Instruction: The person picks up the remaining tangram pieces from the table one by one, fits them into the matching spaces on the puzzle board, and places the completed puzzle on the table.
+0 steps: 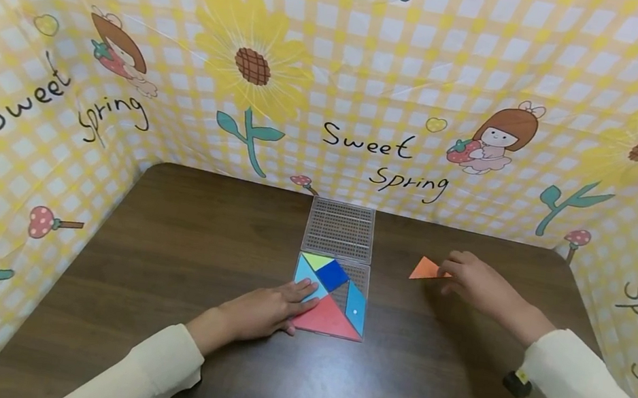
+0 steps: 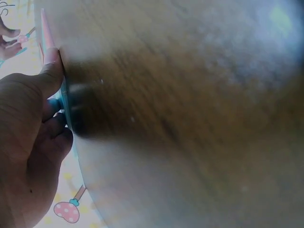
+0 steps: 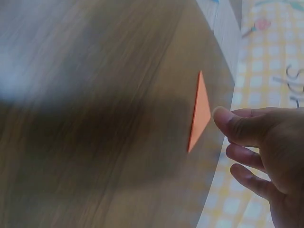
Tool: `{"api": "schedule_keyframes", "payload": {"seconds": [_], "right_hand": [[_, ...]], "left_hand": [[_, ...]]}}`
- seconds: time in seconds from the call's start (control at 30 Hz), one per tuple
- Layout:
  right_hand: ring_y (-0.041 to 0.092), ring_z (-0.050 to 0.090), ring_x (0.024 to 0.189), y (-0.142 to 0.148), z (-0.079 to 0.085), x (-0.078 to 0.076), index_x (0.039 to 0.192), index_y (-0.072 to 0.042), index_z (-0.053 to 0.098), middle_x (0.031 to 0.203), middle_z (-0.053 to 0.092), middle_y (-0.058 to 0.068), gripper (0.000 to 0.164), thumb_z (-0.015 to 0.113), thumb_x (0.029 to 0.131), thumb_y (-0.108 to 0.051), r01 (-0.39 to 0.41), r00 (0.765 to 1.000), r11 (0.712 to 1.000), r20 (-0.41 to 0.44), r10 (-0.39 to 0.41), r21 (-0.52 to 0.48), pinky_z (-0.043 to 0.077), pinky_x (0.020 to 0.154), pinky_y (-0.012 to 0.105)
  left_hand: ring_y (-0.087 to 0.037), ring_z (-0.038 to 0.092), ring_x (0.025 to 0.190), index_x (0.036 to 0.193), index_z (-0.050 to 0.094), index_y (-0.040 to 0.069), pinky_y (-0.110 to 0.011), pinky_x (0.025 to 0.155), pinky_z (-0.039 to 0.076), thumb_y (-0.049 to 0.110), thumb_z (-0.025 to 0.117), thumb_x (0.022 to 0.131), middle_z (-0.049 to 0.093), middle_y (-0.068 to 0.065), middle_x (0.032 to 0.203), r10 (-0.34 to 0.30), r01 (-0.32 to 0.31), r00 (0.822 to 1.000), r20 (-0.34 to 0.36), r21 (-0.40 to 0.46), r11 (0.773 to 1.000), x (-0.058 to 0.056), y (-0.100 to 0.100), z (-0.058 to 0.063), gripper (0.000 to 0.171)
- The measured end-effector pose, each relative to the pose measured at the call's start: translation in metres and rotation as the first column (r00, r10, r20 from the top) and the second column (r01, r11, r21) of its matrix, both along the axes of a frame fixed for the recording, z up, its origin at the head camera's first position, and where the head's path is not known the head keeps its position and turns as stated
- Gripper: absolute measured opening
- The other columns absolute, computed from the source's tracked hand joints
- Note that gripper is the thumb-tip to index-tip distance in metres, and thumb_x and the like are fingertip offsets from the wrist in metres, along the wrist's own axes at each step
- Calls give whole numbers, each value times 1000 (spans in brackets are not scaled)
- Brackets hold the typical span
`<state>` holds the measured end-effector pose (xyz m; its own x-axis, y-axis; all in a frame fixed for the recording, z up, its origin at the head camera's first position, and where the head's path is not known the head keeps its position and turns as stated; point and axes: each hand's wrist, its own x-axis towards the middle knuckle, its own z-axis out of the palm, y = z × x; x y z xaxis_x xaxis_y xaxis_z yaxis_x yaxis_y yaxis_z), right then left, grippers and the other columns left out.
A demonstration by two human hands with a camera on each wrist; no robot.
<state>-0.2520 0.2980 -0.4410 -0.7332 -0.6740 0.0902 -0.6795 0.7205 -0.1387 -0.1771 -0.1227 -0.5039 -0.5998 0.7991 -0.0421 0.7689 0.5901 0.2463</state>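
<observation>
A square plastic tangram case (image 1: 365,316) lies open on the table. Inside it are a large red triangle (image 1: 329,317), a large light-blue triangle (image 1: 306,271), a small yellow-green triangle (image 1: 314,260), a dark-blue square (image 1: 333,275) and a blue parallelogram (image 1: 355,309). My left hand (image 1: 265,308) rests with extended fingers on the light-blue and red triangles. To the right of the case is an orange triangle (image 3: 202,114). My right hand (image 1: 470,280) is just over its right end, the thumb tip (image 3: 221,116) beside one corner with a thin gap in the right wrist view.
The gridded lid (image 1: 340,230) lies flat behind the case, near the back wall. Yellow checked cloth (image 1: 361,81) encloses the dark wooden table (image 1: 216,225) at the back and both sides. A small black device (image 1: 517,383) sits under the right cuff.
</observation>
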Motion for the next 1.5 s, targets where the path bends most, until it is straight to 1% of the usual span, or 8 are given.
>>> {"api": "schedule_keyframes", "payload": {"seconds": [0.33, 0.53, 0.7, 1.0, 1.07, 1.23, 1.37, 1.5], "right_hand": [[20, 61, 88, 65, 2, 15, 96, -7, 70, 95, 63, 3, 31, 84, 69, -8, 16, 1000, 996, -5, -15, 91, 54, 72, 36], [37, 64, 93, 111, -1, 29, 103, 3, 69, 105, 66, 21, 43, 85, 64, -8, 29, 999, 983, 22, -34, 181, 54, 74, 46], [23, 62, 82, 142, -5, 40, 94, -5, 70, 94, 65, 7, 42, 83, 55, 5, 21, 998, 978, 62, -34, 207, 52, 63, 35], [54, 47, 115, 177, -16, 71, 111, 3, 62, 128, 49, 34, 73, 78, 41, 14, 82, 955, 935, 240, -172, 345, 46, 61, 30], [47, 50, 110, 185, -23, 72, 116, 2, 61, 127, 50, 29, 77, 77, 41, 14, 85, 956, 927, 234, -180, 364, 41, 55, 25], [21, 51, 90, 197, -35, 69, 98, -14, 62, 106, 53, 5, 63, 72, 42, 10, 22, 989, 941, 133, -71, 338, 32, 52, 19], [12, 51, 78, 196, -36, 67, 84, -20, 59, 92, 54, -4, 47, 75, 49, 7, -37, 997, 963, 69, 19, 266, 38, 52, 20], [-1, 40, 67, 192, -37, 63, 73, -23, 51, 77, 46, -14, 46, 75, 49, 7, -36, 999, 982, 27, 31, 186, 36, 51, 18]], "left_hand": [[-29, 27, 145, 149, 36, 12, -40, 108, 41, 35, 56, 97, 24, -12, 158, 1, -1, 1000, 6, 13, 1000, 0, 0, -1, 60], [-28, 26, 145, 150, 34, 13, -39, 108, 41, 36, 55, 97, 22, -11, 159, 5, -5, 1000, 14, 2, 1000, 0, 0, 1, 61], [-29, 27, 145, 149, 36, 13, -40, 107, 41, 35, 56, 96, 24, -12, 159, 0, 0, 1000, 7, 14, 1000, 0, 0, 1, 61], [-28, 25, 146, 149, 36, 12, -40, 109, 40, 35, 56, 96, 23, -12, 159, 1, -1, 1000, 16, 22, 1000, 0, 0, 1, 61], [-29, 26, 145, 149, 36, 11, -41, 109, 40, 34, 57, 96, 24, -12, 159, 2, -2, 1000, 17, 25, 1000, 0, 0, 1, 61], [-27, 25, 146, 149, 35, 13, -40, 110, 38, 35, 56, 96, 23, -11, 159, 5, -6, 1000, 25, 17, 1000, 0, -1, 1, 61], [-25, 23, 147, 150, 34, 13, -40, 110, 38, 35, 55, 97, 21, -10, 160, 8, -8, 999, 35, 10, 1000, 0, -1, 0, 61], [-25, 23, 147, 150, 34, 13, -40, 110, 38, 36, 55, 97, 21, -10, 160, 8, -9, 999, 31, 13, 1000, 0, -1, 1, 61]]}}
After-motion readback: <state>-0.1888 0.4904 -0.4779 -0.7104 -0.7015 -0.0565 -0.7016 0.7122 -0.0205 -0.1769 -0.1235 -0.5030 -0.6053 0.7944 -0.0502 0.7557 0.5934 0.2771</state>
